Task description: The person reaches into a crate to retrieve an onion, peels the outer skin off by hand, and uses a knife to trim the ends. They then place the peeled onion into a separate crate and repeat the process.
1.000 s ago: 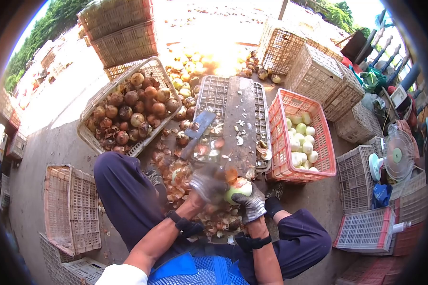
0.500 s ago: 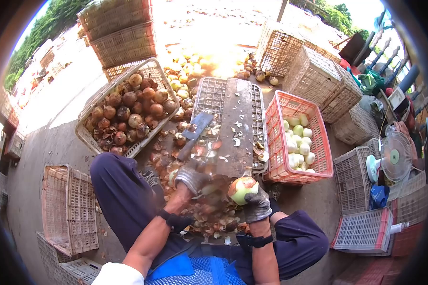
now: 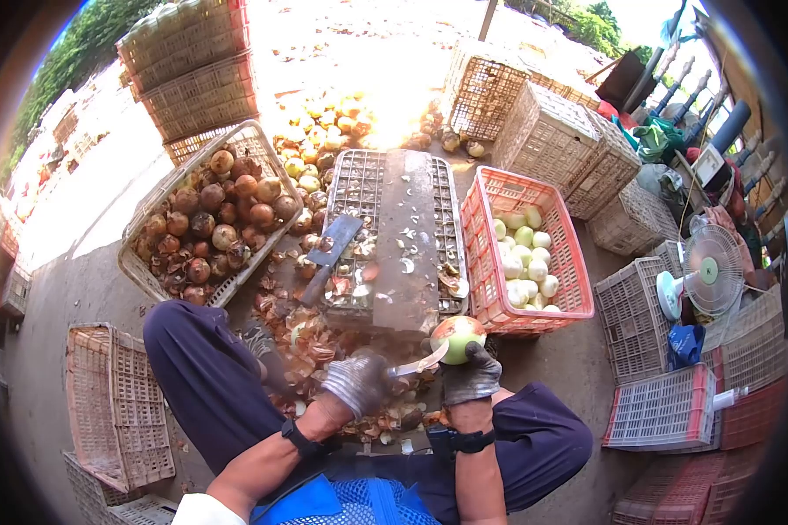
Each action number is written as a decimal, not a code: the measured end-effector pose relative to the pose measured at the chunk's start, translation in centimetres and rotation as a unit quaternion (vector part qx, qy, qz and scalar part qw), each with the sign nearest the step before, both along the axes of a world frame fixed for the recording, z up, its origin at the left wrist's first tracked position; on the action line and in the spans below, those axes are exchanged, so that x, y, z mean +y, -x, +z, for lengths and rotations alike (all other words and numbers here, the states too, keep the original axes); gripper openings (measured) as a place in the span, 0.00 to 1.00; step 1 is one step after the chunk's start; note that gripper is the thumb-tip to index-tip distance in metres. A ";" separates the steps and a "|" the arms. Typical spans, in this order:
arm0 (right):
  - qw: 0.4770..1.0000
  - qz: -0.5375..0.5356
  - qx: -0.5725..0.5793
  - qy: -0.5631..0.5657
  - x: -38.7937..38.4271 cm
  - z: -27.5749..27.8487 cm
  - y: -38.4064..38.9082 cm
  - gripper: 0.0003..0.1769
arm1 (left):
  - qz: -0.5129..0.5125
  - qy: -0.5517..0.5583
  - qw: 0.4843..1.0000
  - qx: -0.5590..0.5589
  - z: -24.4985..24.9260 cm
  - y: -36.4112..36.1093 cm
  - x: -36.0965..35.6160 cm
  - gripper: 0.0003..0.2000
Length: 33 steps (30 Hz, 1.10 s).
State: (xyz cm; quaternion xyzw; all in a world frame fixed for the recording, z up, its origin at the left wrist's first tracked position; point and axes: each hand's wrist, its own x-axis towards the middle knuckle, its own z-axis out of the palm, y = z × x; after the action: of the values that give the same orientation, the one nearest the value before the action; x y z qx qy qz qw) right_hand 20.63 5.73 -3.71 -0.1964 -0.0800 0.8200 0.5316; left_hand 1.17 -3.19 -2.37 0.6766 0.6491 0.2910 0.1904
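Left hand, in a grey, dirt-darkened work glove, is closed around the handle end of a small knife with a narrow pale blade. The blade points across toward the other hand, its tip end meeting the near side of a round onion, pale green with a patch of reddish-brown skin. Right hand, gloved in the same grey, grips that onion from below with the thumb up against it, holding it just above the wrist, between the person's knees and near the corner of the red crate.

In front of the hands, a long, worn wooden board lies over a grimy whitish plastic lattice crate, scattered with bits of white onion. Beside the board, on the left part of that crate, rests a broad blue-grey cleaver blade with a dark handle, tilted toward the person.

Just right of the board stands a red plastic crate with slotted walls, partly filled with peeled, whitish-green onions. Over to the left, a dirty beige plastic crate holds a heap of unpeeled brown onions. Loose papery orange-brown skins litter the ground between the legs, and farther right a white fan with a round cage stands among stacked crates.
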 end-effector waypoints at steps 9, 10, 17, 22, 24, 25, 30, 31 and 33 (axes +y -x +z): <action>0.999 0.040 0.013 0.014 0.6 -2.0 -0.6 0.33 | -0.006 0.067 0.998 0.015 2.2 -0.9 0.6 0.07; 0.999 0.039 0.015 0.015 0.5 -1.6 -0.5 0.31 | -0.001 0.086 0.996 0.015 2.2 -0.9 0.6 0.07; 0.999 0.010 -0.029 -0.016 0.7 -0.7 -0.6 0.27 | 0.041 0.114 0.993 0.015 -3.5 -1.5 1.8 0.10; 0.998 0.009 -0.044 -0.041 0.6 -0.7 -0.5 0.28 | -0.066 0.177 0.966 -0.177 -0.8 -1.1 2.0 0.18; 0.997 0.056 0.021 -0.040 0.8 -0.2 -0.6 0.27 | -0.107 0.188 0.956 -0.197 -0.9 -0.3 2.0 0.18; 0.996 0.065 0.034 -0.044 0.6 0.3 -0.5 0.27 | -0.123 0.196 0.954 -0.192 -0.6 0.1 2.2 0.18; 0.993 0.089 0.052 -0.053 0.3 0.8 -0.2 0.27 | -0.075 0.303 0.916 -0.252 2.2 1.9 2.6 0.15; 0.994 0.084 0.037 -0.055 0.4 0.3 -0.3 0.27 | -0.078 0.254 0.911 -0.317 0.5 2.3 2.5 0.14; 0.995 0.069 -0.027 -0.072 0.6 -1.0 -0.4 0.27 | -0.045 0.171 0.901 -0.395 -3.4 3.4 2.4 0.09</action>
State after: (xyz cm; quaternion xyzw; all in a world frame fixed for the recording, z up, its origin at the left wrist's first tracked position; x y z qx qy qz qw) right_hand 21.07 6.31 -4.74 -0.1742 -0.1665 0.8411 0.4841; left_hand -2.23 -0.78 -5.74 0.4917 0.5289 0.4103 0.5570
